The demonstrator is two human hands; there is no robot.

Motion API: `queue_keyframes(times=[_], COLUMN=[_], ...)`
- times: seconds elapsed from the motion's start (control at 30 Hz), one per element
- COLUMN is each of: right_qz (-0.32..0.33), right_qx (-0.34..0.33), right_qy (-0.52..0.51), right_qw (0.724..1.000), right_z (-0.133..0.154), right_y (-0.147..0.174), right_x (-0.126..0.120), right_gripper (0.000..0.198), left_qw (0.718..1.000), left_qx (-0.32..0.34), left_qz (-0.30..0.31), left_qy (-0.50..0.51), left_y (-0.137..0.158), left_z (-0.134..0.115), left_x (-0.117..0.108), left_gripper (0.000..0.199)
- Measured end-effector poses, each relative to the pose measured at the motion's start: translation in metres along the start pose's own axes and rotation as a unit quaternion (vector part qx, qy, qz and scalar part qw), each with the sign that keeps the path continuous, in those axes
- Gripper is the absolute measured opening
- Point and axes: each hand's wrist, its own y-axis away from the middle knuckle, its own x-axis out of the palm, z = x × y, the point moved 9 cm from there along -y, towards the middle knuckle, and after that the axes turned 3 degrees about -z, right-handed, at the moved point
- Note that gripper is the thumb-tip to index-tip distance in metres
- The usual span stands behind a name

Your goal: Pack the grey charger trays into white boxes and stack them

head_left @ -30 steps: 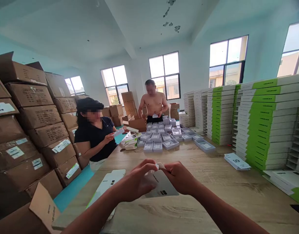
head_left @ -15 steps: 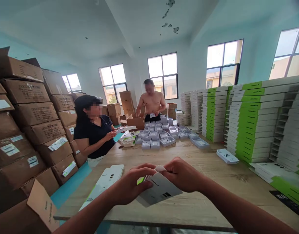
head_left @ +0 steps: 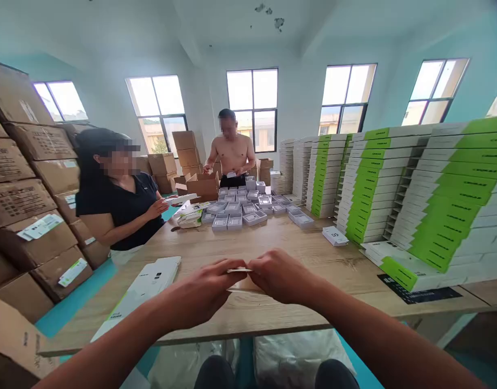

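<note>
Between my two hands is a white cardboard box, seen almost edge-on as a thin pale strip above the table. My left hand is closed on its left side, fingers over the top. On the other side my right hand grips it with curled fingers. Most of the box is hidden behind the hands. Flat white-and-green box blanks lie on the table beside my left forearm. A small stack of white cards or booklets sits beyond my right hand.
Many grey trays cover the far table. Tall stacks of white-and-green boxes line the right side. One person stands at the left holding something white; another works at the back near an open carton. Brown cartons are piled left.
The box has turned from showing its printed face to nearly edge-on, and both hands have come closer together. My view has swung right and down, bringing my knees into sight.
</note>
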Motion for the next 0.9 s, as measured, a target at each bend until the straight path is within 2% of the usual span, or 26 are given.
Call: queue_keyframes(times=[0.07, 0.1, 0.17, 0.2, 0.23, 0.33, 0.4, 0.47, 0.5, 0.57, 0.67, 0.77, 0.87, 0.9], right_qz=[-0.09, -0.132, -0.187, -0.207, -0.231, -0.293, -0.302, -0.286, -0.276, -0.265, -0.266, -0.291, -0.338, -0.349], right_qx=[0.059, 0.077, 0.072, 0.056, 0.038, -0.004, -0.014, 0.019, 0.054, 0.138, 0.232, 0.302, 0.369, 0.383], right_qy=[-0.128, -0.21, -0.34, -0.365, -0.363, -0.267, -0.233, -0.268, -0.311, -0.431, -0.575, -0.617, -0.631, -0.631], right_qw=[0.986, 0.966, 0.919, 0.906, 0.902, 0.918, 0.924, 0.92, 0.908, 0.851, 0.738, 0.666, 0.593, 0.577], right_z=[-0.017, -0.026, -0.039, -0.042, -0.043, -0.04, -0.035, -0.036, -0.04, -0.048, -0.05, -0.047, -0.048, -0.048], right_y=[0.013, 0.023, 0.042, 0.051, 0.058, 0.072, 0.071, 0.065, 0.062, 0.06, 0.063, 0.067, 0.074, 0.074], right_x=[-0.003, -0.001, 0.01, 0.016, 0.02, 0.024, 0.024, 0.027, 0.03, 0.041, 0.061, 0.073, 0.081, 0.083], right_gripper=[0.015, 0.014, 0.023, 0.026, 0.027, 0.026, 0.023, 0.016, 0.012, 0.013, 0.013, 0.014, 0.008, 0.005], left_qw=[1.0, 0.999, 0.998, 0.998, 0.997, 0.997, 0.997, 0.997, 0.996, 0.994, 0.983, 0.967, 0.965, 0.966], left_qx=[-0.009, -0.018, -0.033, -0.037, -0.04, -0.036, -0.031, -0.031, -0.033, -0.042, -0.041, -0.015, -0.007, -0.012], left_qz=[-0.02, -0.031, -0.049, -0.056, -0.061, -0.069, -0.07, -0.069, -0.072, -0.09, -0.162, -0.239, -0.255, -0.252], left_qy=[-0.009, -0.01, -0.008, -0.005, -0.001, 0.014, 0.024, 0.031, 0.035, 0.052, 0.079, 0.084, 0.063, 0.052], left_y=[0.0, 0.001, 0.005, 0.007, 0.008, 0.006, 0.003, 0.001, 0.0, 0.001, 0.007, 0.016, 0.021, 0.022], left_z=[0.005, 0.007, 0.011, 0.012, 0.011, 0.007, 0.004, 0.004, 0.005, 0.01, 0.018, 0.02, 0.018, 0.017], left_x=[0.001, 0.003, 0.009, 0.014, 0.019, 0.032, 0.037, 0.04, 0.042, 0.046, 0.051, 0.056, 0.068, 0.072], left_gripper=[0.06, 0.061, 0.064, 0.066, 0.068, 0.075, 0.077, 0.075, 0.073, 0.064, 0.046, 0.043, 0.043, 0.041])
